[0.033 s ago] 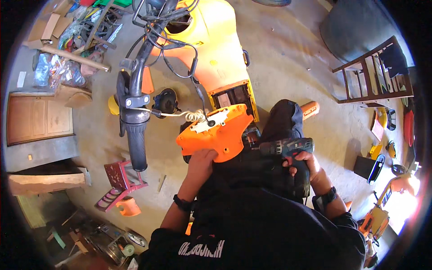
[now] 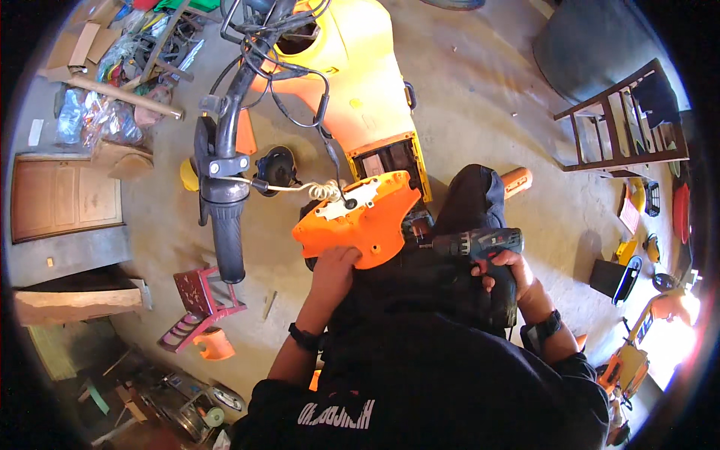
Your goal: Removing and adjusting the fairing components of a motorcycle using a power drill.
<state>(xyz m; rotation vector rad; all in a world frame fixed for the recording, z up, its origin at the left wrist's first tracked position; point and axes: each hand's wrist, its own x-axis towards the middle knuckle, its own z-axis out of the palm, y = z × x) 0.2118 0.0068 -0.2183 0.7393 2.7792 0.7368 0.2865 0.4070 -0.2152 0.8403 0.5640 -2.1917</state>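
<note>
Nearest to the view, the black shirt (image 2: 442, 367) of the person is seen, and a dark band (image 2: 306, 339) is worn on the left wrist. By the left hand (image 2: 334, 268) an orange panel (image 2: 367, 238) is held at its lower edge, just before the shirt; the fingers are bent upon it, while the thumb cannot be made out. By the right hand (image 2: 511, 273) a dark cordless drill (image 2: 480, 243) is held; the hand is closed around the handle, and the tip of the drill is directed to the left, near the right edge of the panel. Whether the panel is touched by this tip cannot be told. On the panel a white part (image 2: 365, 197) is seen, and toward it a cream coiled cable (image 2: 324, 193) is led from the handlebar (image 2: 227, 195). A little farther, the yellow-orange scooter body (image 2: 356, 82) is placed, and black wires (image 2: 324, 109) are hung in front of it at the left. On the floor (image 2: 465, 97), a dark red stool (image 2: 193, 292) and a small orange piece (image 2: 215, 344) are found at the left. Farthest, a wooden frame (image 2: 628, 163) is placed at the right, and clear plastic bags (image 2: 120, 124) are heaped at the upper left, beside a cardboard tube (image 2: 124, 97)
</note>
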